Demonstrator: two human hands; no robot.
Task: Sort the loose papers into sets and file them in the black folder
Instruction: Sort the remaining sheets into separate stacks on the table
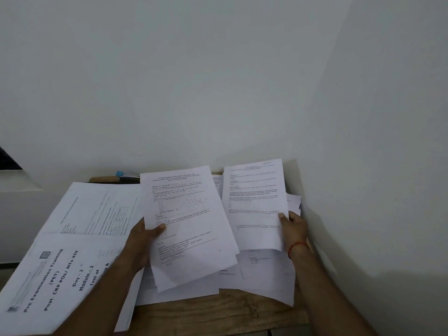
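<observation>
Since both hands are busy with paper, I'd call this early going. The left hand [143, 241] pinches a few printed sheets [184, 214] by the edge, and the right hand [294, 226] pinches another sheet [254, 202], both over the messy loose pile [266, 275] on the wooden bench [206, 311]. A cover-page stack [60, 275] lies at left. I can't spot the black folder, so filing looks not started.

The papers [186, 214] are white with black print. The counter [218, 311] is brown wood grain, the wall [218, 81] plain white. A red thread [297, 247] circles the right wrist.
</observation>
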